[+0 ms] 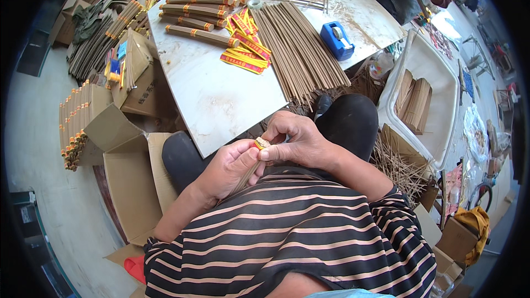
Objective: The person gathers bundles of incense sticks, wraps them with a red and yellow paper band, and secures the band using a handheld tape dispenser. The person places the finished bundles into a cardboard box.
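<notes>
Left fingers [247, 158], right fingers [274, 152] grip stick bundle [261, 142]; loose sticks [298, 49], tape dispenser [335, 40] beyond.

– Where is any printing seen?
– Dark characters are printed on a brown cardboard box [148, 95], and lettering is carried by the red-and-yellow paper labels [243, 60] strewn on the worktop [212, 96].

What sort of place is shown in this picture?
Probably a small packing workshop: loose brown sticks, banded stick bundles and yellow-red paper strips lie on the white table.
</notes>
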{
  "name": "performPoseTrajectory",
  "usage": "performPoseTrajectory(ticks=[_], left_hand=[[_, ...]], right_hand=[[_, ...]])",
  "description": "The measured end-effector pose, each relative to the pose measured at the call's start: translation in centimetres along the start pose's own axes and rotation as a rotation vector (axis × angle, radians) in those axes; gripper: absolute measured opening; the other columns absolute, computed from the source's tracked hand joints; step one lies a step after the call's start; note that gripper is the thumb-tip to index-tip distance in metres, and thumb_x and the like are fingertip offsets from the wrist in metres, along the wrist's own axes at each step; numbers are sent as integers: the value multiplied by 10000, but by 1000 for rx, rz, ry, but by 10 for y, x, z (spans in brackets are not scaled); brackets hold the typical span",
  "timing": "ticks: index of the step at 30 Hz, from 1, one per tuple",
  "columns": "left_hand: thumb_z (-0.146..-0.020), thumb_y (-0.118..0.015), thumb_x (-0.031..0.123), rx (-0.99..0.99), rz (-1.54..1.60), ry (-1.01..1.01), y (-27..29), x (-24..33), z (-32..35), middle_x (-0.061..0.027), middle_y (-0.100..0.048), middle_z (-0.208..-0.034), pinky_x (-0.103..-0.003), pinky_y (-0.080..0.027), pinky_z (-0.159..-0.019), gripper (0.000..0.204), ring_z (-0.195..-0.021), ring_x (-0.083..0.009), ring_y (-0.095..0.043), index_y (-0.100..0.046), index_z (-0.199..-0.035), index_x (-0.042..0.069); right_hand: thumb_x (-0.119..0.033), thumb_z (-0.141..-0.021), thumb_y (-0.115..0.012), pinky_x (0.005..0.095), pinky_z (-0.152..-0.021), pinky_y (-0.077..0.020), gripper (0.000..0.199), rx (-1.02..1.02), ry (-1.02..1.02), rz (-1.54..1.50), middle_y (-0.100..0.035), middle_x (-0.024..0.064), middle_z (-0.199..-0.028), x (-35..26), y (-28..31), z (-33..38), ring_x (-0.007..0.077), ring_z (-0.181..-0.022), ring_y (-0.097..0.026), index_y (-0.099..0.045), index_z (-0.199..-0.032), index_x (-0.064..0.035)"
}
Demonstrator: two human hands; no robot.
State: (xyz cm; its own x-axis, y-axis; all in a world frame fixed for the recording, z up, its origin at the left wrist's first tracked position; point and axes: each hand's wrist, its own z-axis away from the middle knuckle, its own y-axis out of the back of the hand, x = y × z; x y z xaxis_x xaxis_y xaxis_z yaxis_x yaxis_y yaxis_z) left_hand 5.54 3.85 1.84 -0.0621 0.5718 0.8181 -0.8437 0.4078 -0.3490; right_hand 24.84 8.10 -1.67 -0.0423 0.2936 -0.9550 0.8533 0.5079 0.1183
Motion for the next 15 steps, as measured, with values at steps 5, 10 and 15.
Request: performPoseTrajectory(ticks=[5, 10, 15], left_hand=[[-939, -463, 353, 52, -54, 15, -5, 2, -10, -10, -515, -751, -163, -389, -561, 334, -624, -54, -469, -513, -1004, 29], [-943, -455, 333, 181, -68, -78, 1, 27, -34, 4, -515, -674, -183, -376, -462, 309, -516, -49, -452, -517, -953, 30], [-938, -467, 316, 88, 14, -103, -7, 73, -100, -11, -527, -671, -182, -387, -430, 285, -500, -58, -467, -517, -904, 38]], right_hand=[[-186, -758, -733, 213, -449, -379, 211, 6, -303, 41, -540, -15, -576, 1, 33, 2, 42, -520, -472, -637, -644, -37], [-38, -800, -609, 305, -780, -458, 372, 569, -150, 743, -581, 123, -926, 37, 130, -15, 213, -881, -561, -532, -1164, -37], [-239, -795, -642, 290, -709, -442, 333, 546, -664, 497, -604, 112, -882, 76, 218, -42, 195, -807, -556, -613, -1011, 13]])
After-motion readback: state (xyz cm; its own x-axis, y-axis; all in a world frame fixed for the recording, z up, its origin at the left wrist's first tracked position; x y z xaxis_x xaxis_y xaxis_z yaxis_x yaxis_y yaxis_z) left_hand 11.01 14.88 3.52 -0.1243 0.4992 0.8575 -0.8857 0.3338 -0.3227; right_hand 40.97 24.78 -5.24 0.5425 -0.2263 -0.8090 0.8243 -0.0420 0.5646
